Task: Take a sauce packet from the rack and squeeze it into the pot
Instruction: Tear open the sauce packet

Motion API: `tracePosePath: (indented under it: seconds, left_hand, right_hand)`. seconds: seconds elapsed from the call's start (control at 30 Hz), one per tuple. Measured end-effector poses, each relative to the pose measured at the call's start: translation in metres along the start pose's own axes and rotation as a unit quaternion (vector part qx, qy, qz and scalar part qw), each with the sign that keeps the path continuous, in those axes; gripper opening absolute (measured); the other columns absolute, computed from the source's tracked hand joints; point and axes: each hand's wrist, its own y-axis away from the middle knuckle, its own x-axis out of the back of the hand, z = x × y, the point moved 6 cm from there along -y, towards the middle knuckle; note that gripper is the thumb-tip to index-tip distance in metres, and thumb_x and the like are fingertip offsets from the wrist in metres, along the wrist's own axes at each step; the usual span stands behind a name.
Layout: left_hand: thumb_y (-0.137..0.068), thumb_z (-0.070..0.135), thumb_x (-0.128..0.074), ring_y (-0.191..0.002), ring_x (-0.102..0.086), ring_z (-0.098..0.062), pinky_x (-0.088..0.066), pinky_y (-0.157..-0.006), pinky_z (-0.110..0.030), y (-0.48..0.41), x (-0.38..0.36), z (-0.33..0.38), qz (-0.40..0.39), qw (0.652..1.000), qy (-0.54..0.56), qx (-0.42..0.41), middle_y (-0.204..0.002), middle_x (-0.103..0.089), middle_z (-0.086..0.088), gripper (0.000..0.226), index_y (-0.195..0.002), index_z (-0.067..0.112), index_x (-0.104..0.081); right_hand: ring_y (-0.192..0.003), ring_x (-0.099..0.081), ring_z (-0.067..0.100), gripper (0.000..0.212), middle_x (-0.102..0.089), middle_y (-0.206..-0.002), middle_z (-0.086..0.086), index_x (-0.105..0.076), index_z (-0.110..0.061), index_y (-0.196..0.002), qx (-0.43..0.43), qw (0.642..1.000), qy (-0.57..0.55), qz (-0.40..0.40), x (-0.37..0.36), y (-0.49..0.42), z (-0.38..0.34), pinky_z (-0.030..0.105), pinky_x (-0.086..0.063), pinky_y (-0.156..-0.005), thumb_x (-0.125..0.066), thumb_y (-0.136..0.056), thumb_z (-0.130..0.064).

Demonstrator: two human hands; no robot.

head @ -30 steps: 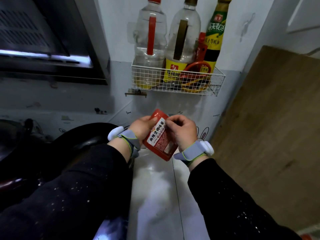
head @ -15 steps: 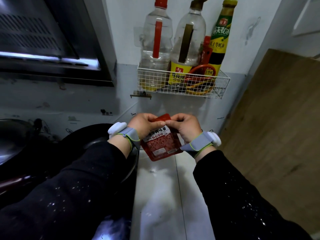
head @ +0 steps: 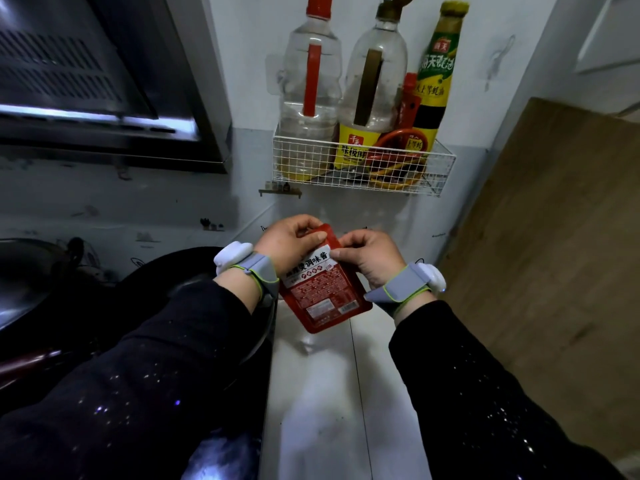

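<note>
A red sauce packet (head: 323, 296) with a white label band hangs upright over the white counter, held at its top edge by both hands. My left hand (head: 289, 242) pinches the top left corner. My right hand (head: 369, 254) pinches the top right part, thumb on the label. The dark pot (head: 180, 271) sits just left of the packet, mostly hidden behind my left sleeve. The white wire rack (head: 360, 168) hangs on the wall above the hands.
The rack holds three tall bottles (head: 375, 81) and some red packets. A range hood (head: 86, 81) juts out at upper left. A wooden board (head: 554, 254) leans at the right. A second dark pan (head: 20, 271) sits far left. White counter (head: 318, 393) runs below the hands.
The packet has turned from tilted to upright, and both hands have shifted their grip to its top edge. The view has dropped slightly toward the counter.
</note>
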Motion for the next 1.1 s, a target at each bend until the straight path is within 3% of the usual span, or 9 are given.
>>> tracePosePath:
  seconds: [0.17, 0.33, 0.47, 0.53, 0.63, 0.8, 0.9, 0.97, 1.1]
  left_hand:
    - [-0.083, 0.027, -0.065, -0.075, -0.062, -0.018, -0.053, -0.077, -0.033, -0.002, 0.001, -0.002, 0.018, 0.999, -0.045, 0.011, -0.087, -0.070, -0.004, 0.017, -0.095, 0.015, -0.066]
    - [-0.075, 0.039, -0.069, -0.119, -0.043, -0.025, -0.039, -0.101, -0.040, 0.002, 0.009, 0.002, 0.157, 0.957, -0.241, -0.029, -0.123, -0.049, -0.004, 0.044, -0.116, 0.036, -0.052]
    - [-0.090, 0.036, -0.053, -0.117, -0.051, -0.019, -0.038, -0.098, -0.022, 0.002, -0.018, -0.002, 0.036, 0.996, -0.084, 0.005, -0.129, -0.052, -0.004, 0.043, -0.130, 0.018, -0.049]
    - [-0.095, 0.031, -0.045, -0.120, -0.052, -0.022, -0.038, -0.103, -0.026, 0.009, -0.034, -0.002, -0.028, 0.997, 0.064, 0.039, -0.129, -0.056, -0.007, 0.041, -0.130, 0.010, -0.051]
    - [-0.093, 0.026, -0.050, -0.108, -0.057, -0.027, -0.041, -0.103, -0.041, 0.013, -0.035, -0.002, -0.017, 0.985, 0.164, 0.043, -0.114, -0.063, -0.014, 0.024, -0.111, 0.016, -0.061]
    - [-0.094, 0.013, -0.048, -0.089, -0.059, -0.024, -0.048, -0.092, -0.044, 0.012, -0.026, -0.007, 0.007, 0.989, 0.141, 0.044, -0.091, -0.065, -0.014, 0.015, -0.095, 0.012, -0.063]
    - [-0.094, 0.011, -0.047, -0.062, -0.066, -0.011, -0.055, -0.069, -0.027, 0.010, -0.026, -0.009, -0.015, 0.985, 0.163, 0.055, -0.063, -0.069, 0.004, 0.020, -0.080, 0.018, -0.060]
    - [-0.093, 0.009, -0.047, -0.050, -0.063, -0.001, -0.052, -0.054, -0.014, 0.010, -0.025, -0.007, -0.048, 0.985, 0.155, 0.053, -0.054, -0.067, 0.008, 0.019, -0.082, 0.017, -0.060]
    - [-0.090, 0.019, -0.057, -0.057, -0.064, -0.012, -0.052, -0.060, -0.021, 0.010, -0.022, -0.008, -0.067, 0.989, 0.121, 0.058, -0.069, -0.068, -0.001, 0.013, -0.078, 0.017, -0.062]
  right_hand:
    - [-0.045, -0.059, 0.012, 0.020, -0.063, -0.046, -0.003, -0.062, -0.013, -0.061, 0.007, 1.000, -0.010, 0.010, 0.000, 0.003, 0.000, 0.023, -0.049, -0.051, -0.072, -0.071, 0.001]
    - [-0.047, -0.051, 0.017, 0.026, -0.057, -0.054, 0.004, -0.059, -0.016, -0.056, 0.029, 0.994, -0.035, 0.104, 0.007, 0.000, -0.001, 0.025, -0.045, -0.052, -0.072, -0.074, -0.001]
    - [-0.056, -0.052, 0.019, 0.028, -0.055, -0.055, 0.004, -0.059, -0.018, -0.055, 0.046, 0.989, -0.056, 0.132, -0.003, 0.000, 0.000, 0.034, -0.048, -0.059, -0.068, -0.076, -0.003]
    - [-0.058, -0.058, 0.017, 0.026, -0.060, -0.058, 0.002, -0.063, -0.018, -0.058, 0.041, 0.986, -0.080, 0.140, -0.009, 0.001, 0.002, 0.038, -0.055, -0.063, -0.064, -0.079, -0.003]
    - [-0.071, -0.065, 0.015, 0.025, -0.069, -0.071, 0.001, -0.070, -0.021, -0.065, 0.032, 0.987, -0.075, 0.141, -0.013, 0.001, 0.003, 0.037, -0.056, -0.071, -0.059, -0.083, -0.007]
    - [-0.060, -0.059, 0.019, 0.026, -0.061, -0.071, 0.005, -0.059, -0.022, -0.064, 0.027, 0.989, -0.074, 0.128, -0.011, 0.005, -0.004, 0.023, -0.054, -0.050, -0.065, -0.080, -0.002]
    - [-0.089, -0.057, 0.022, 0.030, -0.054, -0.102, 0.005, -0.061, -0.025, -0.090, 0.120, 0.970, 0.133, 0.164, 0.000, 0.006, -0.028, 0.030, -0.051, -0.080, -0.075, -0.070, -0.009]
    - [-0.104, -0.051, 0.018, 0.044, -0.051, -0.109, 0.000, -0.063, -0.023, -0.111, 0.161, 0.948, 0.254, 0.106, 0.000, 0.001, -0.042, 0.030, -0.043, -0.093, -0.076, -0.070, -0.014]
    - [-0.066, -0.055, 0.017, 0.014, -0.058, -0.069, 0.001, -0.063, -0.017, -0.072, 0.083, 0.982, 0.169, 0.013, -0.004, -0.003, -0.041, 0.033, -0.047, -0.072, -0.071, -0.077, -0.007]
